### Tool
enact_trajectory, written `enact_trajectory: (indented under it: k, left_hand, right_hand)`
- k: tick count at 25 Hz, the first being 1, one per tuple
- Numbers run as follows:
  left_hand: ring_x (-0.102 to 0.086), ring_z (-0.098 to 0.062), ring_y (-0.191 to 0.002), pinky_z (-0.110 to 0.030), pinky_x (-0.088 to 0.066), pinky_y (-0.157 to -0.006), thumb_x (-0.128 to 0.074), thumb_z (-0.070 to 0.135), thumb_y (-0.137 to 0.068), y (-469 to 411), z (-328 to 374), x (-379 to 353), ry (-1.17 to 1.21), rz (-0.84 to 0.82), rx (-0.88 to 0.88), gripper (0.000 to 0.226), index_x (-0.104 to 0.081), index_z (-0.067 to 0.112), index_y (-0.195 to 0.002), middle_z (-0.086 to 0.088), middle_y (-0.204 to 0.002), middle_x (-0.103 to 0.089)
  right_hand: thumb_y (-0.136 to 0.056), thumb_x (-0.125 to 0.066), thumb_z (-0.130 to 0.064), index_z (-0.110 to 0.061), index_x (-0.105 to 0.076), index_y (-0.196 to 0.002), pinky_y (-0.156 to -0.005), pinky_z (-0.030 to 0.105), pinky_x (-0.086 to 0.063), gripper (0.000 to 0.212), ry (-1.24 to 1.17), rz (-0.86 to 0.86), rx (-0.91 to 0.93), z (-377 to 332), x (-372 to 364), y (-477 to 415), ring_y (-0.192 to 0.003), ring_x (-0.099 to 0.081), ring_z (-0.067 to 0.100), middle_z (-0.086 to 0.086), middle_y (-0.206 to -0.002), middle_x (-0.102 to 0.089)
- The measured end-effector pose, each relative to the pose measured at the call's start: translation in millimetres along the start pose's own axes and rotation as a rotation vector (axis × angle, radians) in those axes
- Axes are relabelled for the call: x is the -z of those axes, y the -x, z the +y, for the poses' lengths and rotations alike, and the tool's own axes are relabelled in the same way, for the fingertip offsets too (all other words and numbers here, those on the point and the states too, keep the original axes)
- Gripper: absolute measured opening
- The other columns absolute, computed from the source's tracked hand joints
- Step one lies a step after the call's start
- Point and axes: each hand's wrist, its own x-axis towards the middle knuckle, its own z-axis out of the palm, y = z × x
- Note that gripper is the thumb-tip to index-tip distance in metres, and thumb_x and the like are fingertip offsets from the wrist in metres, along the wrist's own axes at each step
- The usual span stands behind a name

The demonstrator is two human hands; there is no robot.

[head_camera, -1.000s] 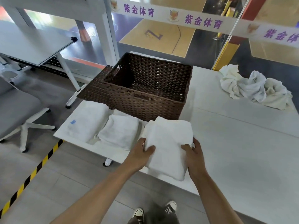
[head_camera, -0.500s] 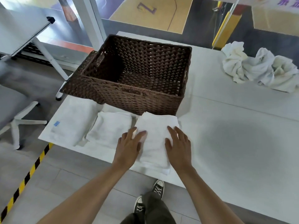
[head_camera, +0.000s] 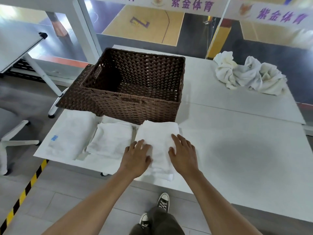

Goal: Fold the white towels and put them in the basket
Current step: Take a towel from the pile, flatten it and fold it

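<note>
White terry cloth, folded into a thick rectangular towel [head_camera: 158,138], lies at the near edge of the pale grey table [head_camera: 237,150], just in front of the dark brown woven wicker basket [head_camera: 135,106]. Near end of the towel overhangs the table edge slightly. Basket looks empty inside.

Handling, as a judgement: soft, light, limp. No stiffness of its own, so the stacked layers will slump or splay if lifted from one corner. Not slippery, not fragile. Best hold looks to be both long sides at once, fingers slid under and thumbs on top, so the fold stays together on the short lift over the basket wall.

Left hand [head_camera: 136,158]: flat, palm down, fingers extended and slightly spread, resting on the towel's left near portion. Nothing pinched or gripped.

Right hand [head_camera: 183,154]: likewise flat and spread, fingertips on the towel's right side, heel of the hand over the bare table. Pressing or smoothing, not grasping.

Two more folded white towels lie left of this one along the table edge: a smaller square one [head_camera: 111,139] just beside it, and a larger flat one with a small blue tag [head_camera: 72,134] at the far left. Heap of crumpled white towels [head_camera: 249,75] sits well apart at the far right of the table, unfolded.
</note>
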Motion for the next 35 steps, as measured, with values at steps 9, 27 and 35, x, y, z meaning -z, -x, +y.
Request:
enact_trajectory:
  k: [9, 27, 35]
  left_hand:
    - [-0.045, -0.025, -0.131, -0.041, -0.036, -0.106, -0.057, 0.031, -0.093, 18, 68, 48, 0.025, 0.251, -0.218, 0.044, -0.053, 0.03, -0.137, 0.0, -0.149, -0.044]
    - [-0.043, -0.023, -0.127, -0.039, -0.03, -0.107, -0.056, 0.034, -0.095, -42, 301, 42, 0.096, 0.305, -0.248, 0.036, -0.057, 0.029, -0.131, 0.007, -0.135, -0.051]
    - [-0.041, -0.018, -0.129, -0.033, -0.027, -0.108, -0.053, 0.034, -0.096, -109, 338, 28, 0.122, 0.274, -0.232, 0.035, -0.054, 0.03, -0.131, 0.011, -0.136, -0.047]
  right_hand:
    - [-0.097, -0.056, -0.034, -0.027, -0.047, -0.147, -0.117, 0.04, -0.03, 0.052, -0.037, 0.224, -0.057, 19, 72, 41, -0.143, -0.039, 0.023, 0.001, -0.159, -0.039]
    - [-0.095, -0.06, -0.033, -0.032, -0.041, -0.152, -0.115, 0.04, -0.028, 0.061, -0.1, 0.31, -0.166, 250, 186, 59, -0.141, -0.041, 0.023, 0.001, -0.155, -0.042]
    - [-0.095, -0.061, -0.033, -0.032, -0.043, -0.152, -0.115, 0.04, -0.028, 0.059, -0.124, 0.245, -0.154, 304, 185, 1, -0.14, -0.042, 0.024, 0.002, -0.155, -0.044]
